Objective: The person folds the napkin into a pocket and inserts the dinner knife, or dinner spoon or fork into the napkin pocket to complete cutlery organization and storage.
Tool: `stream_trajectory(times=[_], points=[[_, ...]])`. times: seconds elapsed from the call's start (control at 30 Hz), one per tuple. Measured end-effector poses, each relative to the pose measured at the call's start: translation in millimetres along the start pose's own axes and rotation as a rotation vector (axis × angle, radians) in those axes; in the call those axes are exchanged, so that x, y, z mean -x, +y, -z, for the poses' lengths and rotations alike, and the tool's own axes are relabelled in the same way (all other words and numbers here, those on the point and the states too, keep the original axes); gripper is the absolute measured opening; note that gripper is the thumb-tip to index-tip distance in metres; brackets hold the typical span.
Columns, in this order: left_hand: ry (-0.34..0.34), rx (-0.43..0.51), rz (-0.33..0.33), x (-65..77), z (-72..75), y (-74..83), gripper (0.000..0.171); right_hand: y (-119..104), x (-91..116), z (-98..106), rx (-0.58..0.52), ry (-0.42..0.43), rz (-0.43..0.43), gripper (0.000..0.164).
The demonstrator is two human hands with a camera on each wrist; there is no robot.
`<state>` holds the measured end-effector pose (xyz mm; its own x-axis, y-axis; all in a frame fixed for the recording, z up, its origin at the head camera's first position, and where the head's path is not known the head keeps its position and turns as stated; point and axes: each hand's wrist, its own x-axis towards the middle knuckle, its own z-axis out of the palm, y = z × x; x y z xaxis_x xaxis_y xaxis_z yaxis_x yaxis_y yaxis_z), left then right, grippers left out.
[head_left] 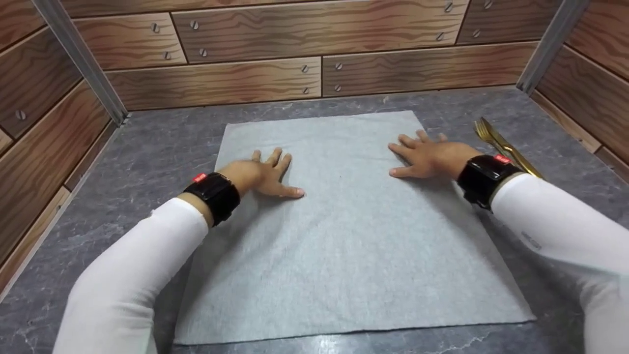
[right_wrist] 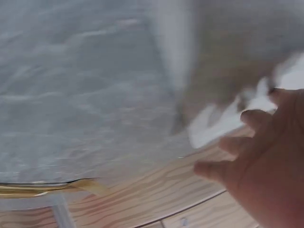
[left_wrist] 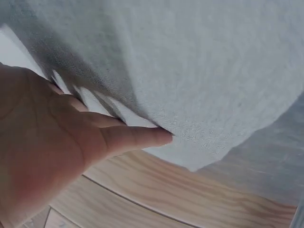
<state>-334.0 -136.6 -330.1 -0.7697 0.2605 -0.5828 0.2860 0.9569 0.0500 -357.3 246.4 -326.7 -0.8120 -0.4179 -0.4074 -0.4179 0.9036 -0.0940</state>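
A pale grey-blue cloth [head_left: 344, 236] lies spread out, almost flat, on the dark marbled table. On its left part rests my left hand [head_left: 268, 177], fingers spread and straight, thumb pointing right. In the left wrist view the fingertips of that hand [left_wrist: 52, 128] meet the cloth [left_wrist: 213, 71]. My right hand [head_left: 425, 155] is over the far right edge of the cloth, its fingers spread too and holding nothing. The right wrist view shows this hand [right_wrist: 266, 147] palm side, blurred, close over the cloth's edge.
A gold fork [head_left: 484, 132] and a gold knife [head_left: 511, 150] lie side by side on the table [head_left: 157, 142], right of the cloth and partly behind my right forearm. Wood-patterned walls [head_left: 255, 78] enclose the table at the back and both sides.
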Motion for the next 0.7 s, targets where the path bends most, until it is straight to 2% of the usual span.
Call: stream_trajectory(times=[0.03,0.13,0.23,0.27,0.37,0.43,0.53,0.6,0.7], points=[[0.014,0.004,-0.004,-8.9,2.6,-5.1,0.106,-2.4,-1.9,3.3,0.015,0.012,0.019,0.082],[0.109,-0.003,-0.024,-57.8,11.2,-36.5,0.099,-5.5,-9.2,14.8,0.036,0.043,0.078,0.07],[0.208,-0.033,-0.026,-118.3,22.7,-81.3,0.095,-0.7,-17.6,22.7,0.047,0.065,0.1,0.063],[0.218,-0.032,-0.015,-137.2,25.7,-97.2,0.093,2.4,-20.5,23.5,0.054,0.065,0.107,0.062],[0.194,0.004,0.026,-169.9,32.3,-138.3,0.089,13.5,-27.1,22.6,0.062,0.078,0.15,0.061],[0.201,0.054,0.051,-182.4,35.3,-162.8,0.083,23.0,-31.1,21.4,0.056,0.106,0.168,0.058],[0.263,0.118,0.072,-187.9,38.8,-189.1,0.064,40.8,-39.9,21.7,0.038,0.179,0.163,0.046],[0.305,0.164,0.073,-189.1,39.8,-199.7,0.051,58.2,-52.7,19.7,0.047,0.259,0.157,0.037],[0.327,0.226,0.067,-188.9,38.1,-208.2,0.045,70.8,-65.4,24.5,0.035,0.33,0.111,0.031]])
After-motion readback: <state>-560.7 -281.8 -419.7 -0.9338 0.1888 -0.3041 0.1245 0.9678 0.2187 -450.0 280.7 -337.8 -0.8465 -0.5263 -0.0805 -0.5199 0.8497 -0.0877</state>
